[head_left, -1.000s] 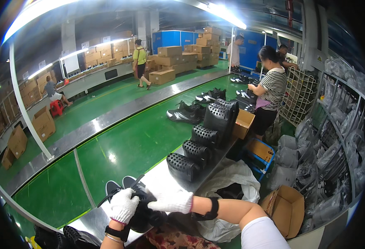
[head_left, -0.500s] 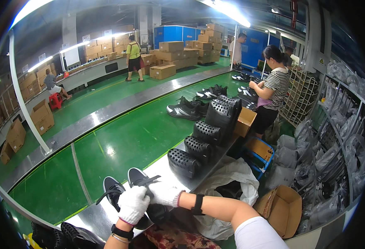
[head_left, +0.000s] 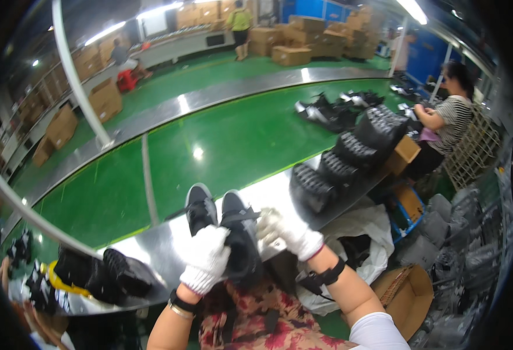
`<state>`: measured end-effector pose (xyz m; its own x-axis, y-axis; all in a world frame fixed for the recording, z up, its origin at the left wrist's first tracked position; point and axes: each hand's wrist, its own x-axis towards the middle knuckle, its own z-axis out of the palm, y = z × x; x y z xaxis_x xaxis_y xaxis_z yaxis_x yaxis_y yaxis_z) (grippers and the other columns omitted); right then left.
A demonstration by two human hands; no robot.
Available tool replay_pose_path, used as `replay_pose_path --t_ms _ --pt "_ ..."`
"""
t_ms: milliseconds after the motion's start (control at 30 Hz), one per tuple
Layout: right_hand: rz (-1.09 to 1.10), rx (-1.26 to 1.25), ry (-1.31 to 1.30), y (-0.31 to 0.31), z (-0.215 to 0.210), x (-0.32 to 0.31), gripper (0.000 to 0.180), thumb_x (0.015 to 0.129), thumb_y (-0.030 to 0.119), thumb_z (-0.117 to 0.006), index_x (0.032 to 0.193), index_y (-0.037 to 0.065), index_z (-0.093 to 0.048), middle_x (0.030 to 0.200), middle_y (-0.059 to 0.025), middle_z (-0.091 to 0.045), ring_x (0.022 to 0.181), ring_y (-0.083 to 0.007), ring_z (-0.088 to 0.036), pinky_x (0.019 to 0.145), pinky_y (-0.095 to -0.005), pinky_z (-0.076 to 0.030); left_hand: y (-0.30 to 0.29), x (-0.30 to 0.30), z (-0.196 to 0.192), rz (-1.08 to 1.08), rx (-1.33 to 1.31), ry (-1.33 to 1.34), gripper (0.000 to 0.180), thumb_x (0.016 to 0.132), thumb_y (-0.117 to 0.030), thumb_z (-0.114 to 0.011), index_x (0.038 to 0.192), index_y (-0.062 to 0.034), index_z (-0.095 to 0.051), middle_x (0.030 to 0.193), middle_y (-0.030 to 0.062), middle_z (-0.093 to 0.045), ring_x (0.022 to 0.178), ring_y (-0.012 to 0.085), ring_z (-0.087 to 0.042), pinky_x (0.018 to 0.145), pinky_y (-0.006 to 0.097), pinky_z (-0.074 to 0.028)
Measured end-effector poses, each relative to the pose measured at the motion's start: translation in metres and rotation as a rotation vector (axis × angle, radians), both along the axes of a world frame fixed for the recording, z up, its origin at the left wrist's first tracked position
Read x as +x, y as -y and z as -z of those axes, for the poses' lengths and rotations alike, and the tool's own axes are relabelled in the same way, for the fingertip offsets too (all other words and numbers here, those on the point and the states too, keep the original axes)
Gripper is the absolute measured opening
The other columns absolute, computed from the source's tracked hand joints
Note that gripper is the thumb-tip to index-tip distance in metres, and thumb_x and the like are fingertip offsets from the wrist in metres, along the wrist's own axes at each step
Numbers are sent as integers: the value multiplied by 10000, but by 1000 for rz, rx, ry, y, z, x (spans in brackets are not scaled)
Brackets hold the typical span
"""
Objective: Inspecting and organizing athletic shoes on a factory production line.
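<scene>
Head view: we see a pair of dark shoes with pale edges side by side at our hands, toes pointing away from us, on a shiny metal worktop [head_left: 157,251]. The left shoe [head_left: 200,211] shows mainly its toe, and the right shoe [head_left: 242,242] shows its dark opening. Our left hand [head_left: 207,256], in a white knitted glove, is curled against the back of the left shoe and the near side of the right one; its fingertips are hidden, so we cannot tell whether it grips. Our right hand [head_left: 285,230], gloved alike, has its fingers narrowed on the end of a dark lace [head_left: 240,217] that stretches across the right shoe. Just below the hands lies flowered cloth [head_left: 256,318]. Left of them, dark footwear [head_left: 129,274] sits near the worktop's end. Beyond the right hand runs a row of black rounded pieces [head_left: 339,164]; a white plastic bag [head_left: 368,227] and an open cardboard box [head_left: 409,297] are to its right. Ahead of both hands spreads a green surface [head_left: 210,154], with more shoes [head_left: 326,112] toward its far right, near a co-worker in a striped top [head_left: 454,119].
</scene>
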<state>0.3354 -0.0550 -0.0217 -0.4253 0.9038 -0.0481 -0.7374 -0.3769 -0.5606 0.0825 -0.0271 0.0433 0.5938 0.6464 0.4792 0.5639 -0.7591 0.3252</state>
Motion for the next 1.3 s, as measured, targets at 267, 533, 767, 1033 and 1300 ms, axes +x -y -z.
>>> replay_pose_path --t_ms 267,533,767,1033,1300 --pt "373 50 714 -11 -51 -50 214 987 260 -628 1082 69 -634 821 -9 -613 682 -76 -581 595 -191 -462 0 -13 11 -44 34 3 272 718 -58 -706 986 -83 -664 914 112 -650 879 332 -647 780 417 -533" --pt "296 -175 498 34 -24 -46 229 960 131 -631 1157 13 -628 828 -71 -676 588 -85 -613 469 -197 -466 4 -10 17 -148 59 62 258 724 -63 -704 978 -81 -663 896 113 -653 854 338 -652 764 413 -538" --pt "63 -123 1142 42 -32 -50 346 970 315 -622 1193 52 -597 866 -126 -667 655 -198 -643 583 -320 -526 1 -7 18 -199 53 33 259 716 -63 -702 971 -83 -659 885 112 -646 847 333 -652 757 416 -539" --pt "479 611 1989 19 -37 -84 528 826 111 -616 1339 22 -527 972 -230 -661 864 -403 -658 823 -481 -533 11 -23 -1 -47 54 131 310 775 -151 -723 1054 -54 -626 940 123 -622 841 322 -628 754 437 -515" --pt "563 779 2120 -29 -51 -4 337 867 36 -641 1203 10 -632 1059 -230 -677 957 -388 -672 843 -434 -533 52 -161 5 -645 417 154 563 799 -116 -774 1290 41 -550 1264 230 -588 1182 413 -571 1036 496 -443"
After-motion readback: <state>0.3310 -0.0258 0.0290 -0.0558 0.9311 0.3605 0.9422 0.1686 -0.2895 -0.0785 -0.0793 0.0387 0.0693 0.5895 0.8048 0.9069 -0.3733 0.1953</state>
